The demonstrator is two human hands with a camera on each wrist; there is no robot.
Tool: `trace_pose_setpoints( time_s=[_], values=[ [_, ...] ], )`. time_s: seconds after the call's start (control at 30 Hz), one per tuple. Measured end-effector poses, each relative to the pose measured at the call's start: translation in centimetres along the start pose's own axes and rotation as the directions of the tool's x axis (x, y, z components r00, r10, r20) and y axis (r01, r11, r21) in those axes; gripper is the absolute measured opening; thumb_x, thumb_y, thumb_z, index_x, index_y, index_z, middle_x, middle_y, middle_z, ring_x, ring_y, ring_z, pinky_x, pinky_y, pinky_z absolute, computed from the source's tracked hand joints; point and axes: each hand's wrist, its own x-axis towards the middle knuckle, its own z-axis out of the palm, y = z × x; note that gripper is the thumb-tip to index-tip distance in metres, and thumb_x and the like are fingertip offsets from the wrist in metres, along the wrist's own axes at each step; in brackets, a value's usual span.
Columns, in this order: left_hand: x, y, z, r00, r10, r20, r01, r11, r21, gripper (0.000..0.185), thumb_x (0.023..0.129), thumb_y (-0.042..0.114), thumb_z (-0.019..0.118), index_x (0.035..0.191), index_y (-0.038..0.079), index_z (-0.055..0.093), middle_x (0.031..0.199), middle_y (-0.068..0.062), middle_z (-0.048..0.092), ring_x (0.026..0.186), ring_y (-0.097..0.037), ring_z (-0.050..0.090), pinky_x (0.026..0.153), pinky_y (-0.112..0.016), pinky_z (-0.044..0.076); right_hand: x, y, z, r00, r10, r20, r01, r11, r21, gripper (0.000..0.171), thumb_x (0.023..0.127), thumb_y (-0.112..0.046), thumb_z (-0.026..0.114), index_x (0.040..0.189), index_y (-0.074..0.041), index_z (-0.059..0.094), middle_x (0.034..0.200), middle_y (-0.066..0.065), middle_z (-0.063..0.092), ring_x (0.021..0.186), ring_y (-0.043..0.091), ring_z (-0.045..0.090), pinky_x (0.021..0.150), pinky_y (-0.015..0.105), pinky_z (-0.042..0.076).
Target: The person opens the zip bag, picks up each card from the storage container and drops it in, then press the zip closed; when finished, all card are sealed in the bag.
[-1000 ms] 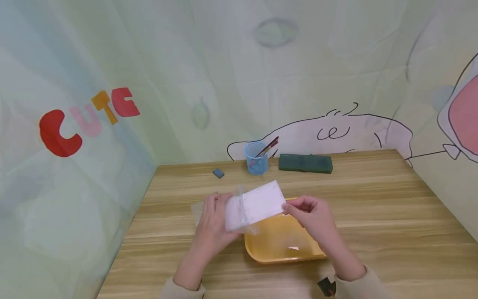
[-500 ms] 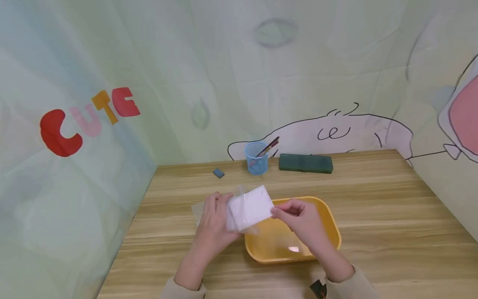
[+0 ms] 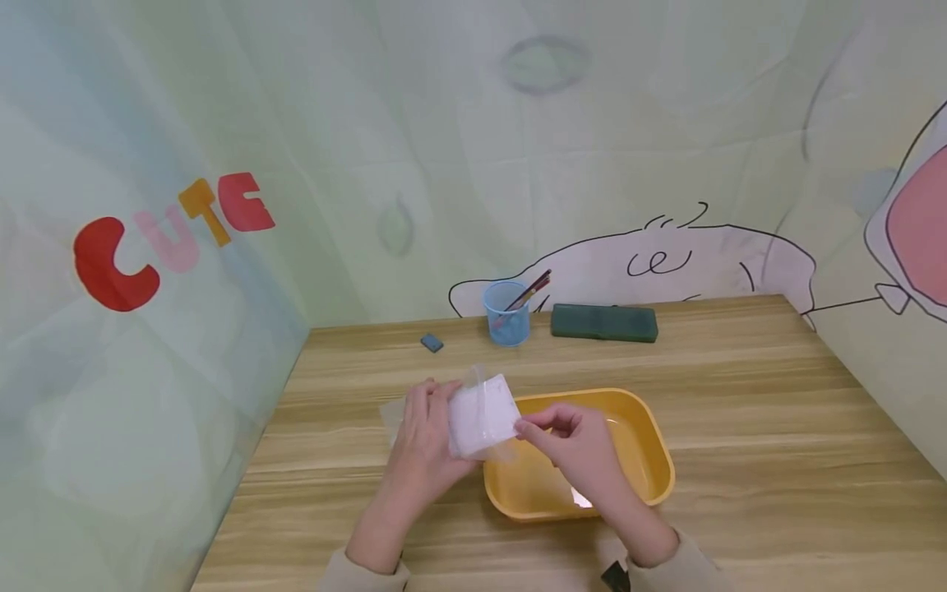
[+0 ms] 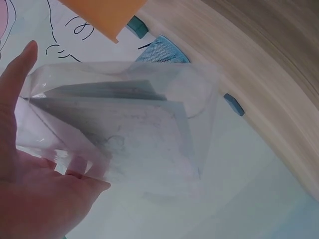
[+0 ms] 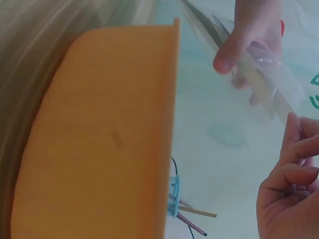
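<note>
My left hand (image 3: 423, 440) grips a clear plastic bag (image 4: 199, 94) with white paper cards inside. From the bag's mouth the end of a white card (image 3: 497, 411) sticks out to the right. My right hand (image 3: 580, 448) pinches that card's near right corner between thumb and fingers. In the left wrist view, the cards show through the film, one laid slightly over another. Both hands are above the left side of an orange tray (image 3: 651, 444). The right wrist view shows the right fingertips (image 5: 293, 122) right at the card's edge.
A white scrap (image 3: 580, 498) lies in the tray, partly behind my right forearm. Farther back stand a blue mesh cup (image 3: 509, 325) with pencils, a dark green case (image 3: 603, 322) and a small blue block (image 3: 432, 342). A curtain (image 3: 355, 205) hangs behind the table.
My right hand has moved left, sliding the white card deeper into the plastic bag, so less of it sticks out. The left hand has stayed in place.
</note>
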Motion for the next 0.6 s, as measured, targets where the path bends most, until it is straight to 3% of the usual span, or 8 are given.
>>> trace_pose_setpoints(
  time_s=[0.23,0.43,0.6],
  values=[
    [-0.1,0.0,0.1,1.0,0.022,-0.012,-0.022,1.0,0.004,0.097,0.049,0.03,0.094,0.129,0.001,0.046,0.116,-0.016,0.044,0.117,-0.034,0.04,0.101,-0.043,0.04,-0.4,0.3,1.0,0.999,-0.041,0.019,0.041,0.999,-0.034,0.011,0.078,-0.024,0.081,0.08,-0.015,0.076,0.073,-0.001,0.069,0.044,0.011,0.038,0.04,0.019,0.028],
    [0.0,0.0,0.3,0.999,0.037,-0.026,-0.037,0.999,0.005,0.098,0.048,0.029,0.094,0.128,0.0,0.047,0.115,-0.017,0.044,0.117,-0.035,0.041,0.101,-0.044,0.039,-0.2,0.6,1.3,0.996,-0.084,0.007,0.085,0.986,-0.142,0.007,0.078,-0.027,0.081,0.08,-0.023,0.076,0.067,-0.007,0.066,0.046,0.01,0.039,0.04,0.019,0.028],
    [0.0,0.0,0.4,0.999,0.041,-0.032,-0.041,0.999,-0.003,0.096,0.048,0.029,0.094,0.127,0.001,0.047,0.115,-0.017,0.044,0.116,-0.035,0.041,0.099,-0.045,0.041,-0.1,0.6,1.4,0.989,-0.143,0.035,0.147,0.957,-0.248,0.005,0.08,-0.027,0.079,0.084,-0.027,0.077,0.069,-0.015,0.066,0.046,0.01,0.042,0.039,0.019,0.03]
  ],
)
